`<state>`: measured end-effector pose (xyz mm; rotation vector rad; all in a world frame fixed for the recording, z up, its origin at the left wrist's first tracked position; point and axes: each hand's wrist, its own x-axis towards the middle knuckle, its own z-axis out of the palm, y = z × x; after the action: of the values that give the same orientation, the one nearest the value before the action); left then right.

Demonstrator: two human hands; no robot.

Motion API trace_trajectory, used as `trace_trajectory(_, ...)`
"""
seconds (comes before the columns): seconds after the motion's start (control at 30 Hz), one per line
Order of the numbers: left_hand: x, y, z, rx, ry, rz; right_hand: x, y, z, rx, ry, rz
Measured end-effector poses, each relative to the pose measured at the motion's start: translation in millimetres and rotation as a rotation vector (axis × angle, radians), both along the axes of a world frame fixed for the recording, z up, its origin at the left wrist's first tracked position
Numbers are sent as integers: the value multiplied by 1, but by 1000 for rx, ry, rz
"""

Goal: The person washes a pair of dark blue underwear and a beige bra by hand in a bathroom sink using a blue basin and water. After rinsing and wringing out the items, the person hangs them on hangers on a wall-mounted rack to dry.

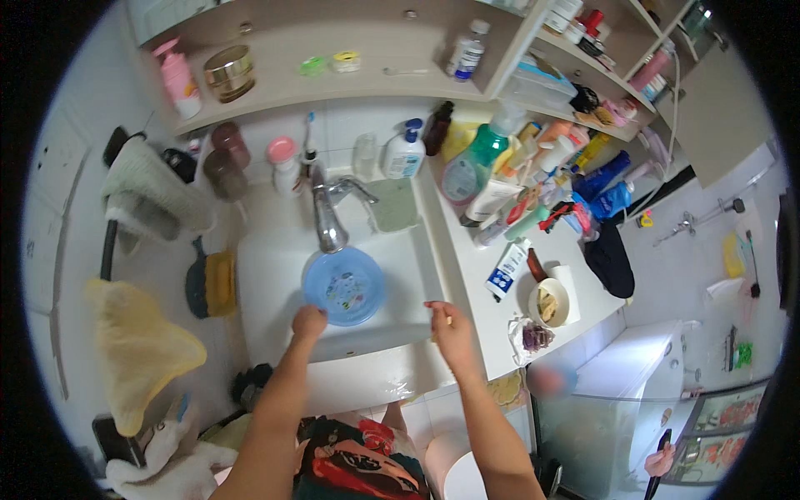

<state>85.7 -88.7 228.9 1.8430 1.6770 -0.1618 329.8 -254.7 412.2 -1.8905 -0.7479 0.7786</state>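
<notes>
In the white washbasin [269, 262] a blue plastic bowl [345, 286] with small multicoloured shapes at its bottom lies under the chrome faucet [327, 225]. My left hand [310, 322] grips the near left edge of the bowl. Over the basin's right front edge is my right hand [451, 326], its fingers curled round a small pale thing that I cannot identify. To its right, on the white counter [494, 340], stand a white bowl with pale pieces [549, 302] and a purple item on a crumpled white wrapper [535, 336].
Right of the basin stand a toothpaste tube [509, 269], a green pump bottle [478, 159] and many cosmetics. A hand-soap bottle [404, 153] is behind the basin. Towels [140, 350] hang at left. A shelf [369, 87] juts out above. Another hand [660, 461] shows at lower right.
</notes>
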Motion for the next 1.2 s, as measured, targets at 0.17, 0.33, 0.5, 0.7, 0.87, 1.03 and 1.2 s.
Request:
trace_trajectory(0.17,9,52,-67,542,-434,-93,-36,18,-27,133,288,39)
trace_trajectory(0.33,61,40,-86,-448,-674,417,-47,14,-16,193,533,14)
trace_trajectory(0.5,62,26,-42,-354,-805,234,-46,12,6,156,384,81)
trace_trajectory(0.7,11,-37,35,381,15,-83,-55,12,7,270,-62,163)
trace_trajectory(0.87,-17,-40,43,215,-20,-87,-56,3,32,336,-98,342)
trace_trajectory(1.03,-1,-59,87,311,-135,-55,-25,-45,51,377,-105,372)
trace_trajectory(1.2,14,-77,129,338,-20,-131,26,-123,95,323,-47,326)
